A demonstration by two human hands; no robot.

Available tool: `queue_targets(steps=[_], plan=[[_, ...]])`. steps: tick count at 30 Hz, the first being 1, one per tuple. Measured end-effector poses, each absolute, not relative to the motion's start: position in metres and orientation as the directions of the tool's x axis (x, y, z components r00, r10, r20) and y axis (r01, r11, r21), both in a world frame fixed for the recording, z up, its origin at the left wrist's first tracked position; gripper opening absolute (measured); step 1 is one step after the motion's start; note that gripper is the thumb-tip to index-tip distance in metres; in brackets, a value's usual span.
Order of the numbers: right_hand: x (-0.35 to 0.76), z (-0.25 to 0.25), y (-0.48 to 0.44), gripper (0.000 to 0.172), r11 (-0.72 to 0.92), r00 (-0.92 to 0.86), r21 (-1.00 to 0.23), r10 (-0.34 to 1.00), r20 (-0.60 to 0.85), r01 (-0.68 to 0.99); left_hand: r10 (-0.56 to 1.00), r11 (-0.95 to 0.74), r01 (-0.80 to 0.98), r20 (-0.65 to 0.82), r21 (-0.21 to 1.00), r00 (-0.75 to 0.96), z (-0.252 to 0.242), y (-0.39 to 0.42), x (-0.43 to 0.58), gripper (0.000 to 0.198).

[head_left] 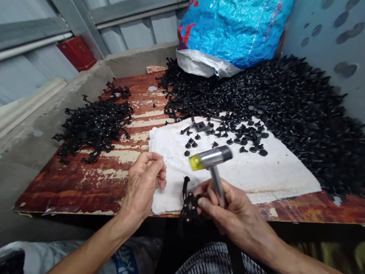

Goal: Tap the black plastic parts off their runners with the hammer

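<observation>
My right hand (230, 212) grips the handle of a small mallet (211, 158) with a metal head and a yellow face, held upright over the white cloth (277, 173). The same hand also pinches a black plastic sprue frame (187, 205) at the cloth's near edge. My left hand (144, 181) rests on the cloth's left edge with its fingers curled in; nothing shows in it. Several small black plastic caps (238, 140) lie loose on the cloth beyond the mallet.
A big heap of black caps (301, 105) fills the right side of the worn red board (83, 188). A pile of black sprue frames (94, 122) lies at the left. A blue sack (239, 14) leans at the back. A grey wall (356, 60) stands on the right.
</observation>
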State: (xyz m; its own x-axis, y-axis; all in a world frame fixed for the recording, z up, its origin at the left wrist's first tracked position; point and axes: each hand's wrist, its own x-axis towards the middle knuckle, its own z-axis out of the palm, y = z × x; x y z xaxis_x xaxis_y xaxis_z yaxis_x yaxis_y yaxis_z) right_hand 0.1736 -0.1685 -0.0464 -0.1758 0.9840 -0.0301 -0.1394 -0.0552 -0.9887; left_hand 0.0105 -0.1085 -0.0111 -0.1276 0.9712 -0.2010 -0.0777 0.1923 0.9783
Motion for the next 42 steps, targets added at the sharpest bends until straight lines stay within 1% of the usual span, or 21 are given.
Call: queue_targets(steps=[2, 4, 6, 8, 11, 14, 16, 17, 19, 21, 24, 27, 32, 42], plan=[[0.177, -0.034, -0.166, 0.033, -0.147, -0.171, -0.964, 0.979, -0.11, -0.221, 0.943, 0.33, 0.041, -0.332, 0.943, 0.035, -0.006, -0.115, 0.002, 0.03], [0.179, -0.025, -0.162, 0.035, -0.189, -0.184, -0.95, 0.972, -0.145, -0.249, 0.847, 0.448, 0.113, -0.461, 0.887, 0.266, -0.001, -0.119, -0.002, 0.038], [0.179, -0.022, -0.156, 0.026, -0.19, -0.198, -0.952, 0.969, -0.144, -0.238, 0.749, 0.499, 0.131, -0.503, 0.857, 0.431, 0.002, -0.12, -0.002, 0.042], [0.179, -0.023, -0.149, 0.016, -0.169, -0.207, -0.967, 0.97, -0.128, -0.192, 0.726, 0.506, 0.121, -0.498, 0.854, 0.475, 0.002, -0.115, 0.0, 0.041], [0.181, -0.026, -0.14, 0.01, -0.095, -0.192, -0.988, 0.979, -0.071, -0.119, 0.782, 0.473, 0.079, -0.46, 0.877, 0.421, 0.003, -0.104, 0.002, 0.039], [0.182, -0.025, -0.13, 0.018, -0.005, -0.169, -0.995, 0.986, 0.012, -0.098, 0.808, 0.467, 0.034, -0.442, 0.884, 0.389, 0.006, -0.094, 0.003, 0.037], [0.183, -0.022, -0.124, 0.022, 0.036, -0.157, -0.996, 0.986, 0.049, -0.086, 0.787, 0.511, 0.015, -0.475, 0.859, 0.394, 0.009, -0.089, 0.004, 0.037], [0.184, -0.021, -0.121, 0.021, 0.039, -0.156, -0.997, 0.987, 0.05, -0.072, 0.778, 0.532, 0.007, -0.491, 0.847, 0.392, 0.01, -0.086, 0.004, 0.038], [0.189, -0.017, -0.118, 0.013, 0.005, -0.163, -1.0, 0.987, 0.009, -0.022, 0.777, 0.549, -0.003, -0.51, 0.836, 0.37, 0.01, -0.08, 0.004, 0.038], [0.2, -0.016, -0.118, 0.011, -0.045, -0.15, -0.998, 0.987, -0.05, 0.042, 0.797, 0.542, 0.003, -0.515, 0.84, 0.314, 0.009, -0.072, 0.004, 0.036], [0.222, -0.017, -0.122, 0.02, -0.087, -0.064, -0.988, 0.993, -0.096, 0.124, 0.831, 0.527, 0.013, -0.518, 0.85, 0.203, 0.004, -0.057, 0.002, 0.029], [0.242, -0.021, -0.128, 0.025, -0.136, 0.014, -0.976, 0.991, -0.136, 0.169, 0.842, 0.523, 0.008, -0.518, 0.852, 0.154, -0.002, -0.046, 0.001, 0.023], [0.257, -0.027, -0.132, 0.03, -0.239, 0.038, -0.955, 0.971, -0.236, 0.177, 0.817, 0.555, 0.042, -0.554, 0.831, 0.159, -0.008, -0.04, 0.002, 0.017], [0.258, -0.03, -0.13, 0.033, -0.274, 0.04, -0.953, 0.962, -0.271, 0.128, 0.806, 0.574, 0.029, -0.571, 0.818, 0.156, -0.011, -0.035, 0.004, 0.02]])
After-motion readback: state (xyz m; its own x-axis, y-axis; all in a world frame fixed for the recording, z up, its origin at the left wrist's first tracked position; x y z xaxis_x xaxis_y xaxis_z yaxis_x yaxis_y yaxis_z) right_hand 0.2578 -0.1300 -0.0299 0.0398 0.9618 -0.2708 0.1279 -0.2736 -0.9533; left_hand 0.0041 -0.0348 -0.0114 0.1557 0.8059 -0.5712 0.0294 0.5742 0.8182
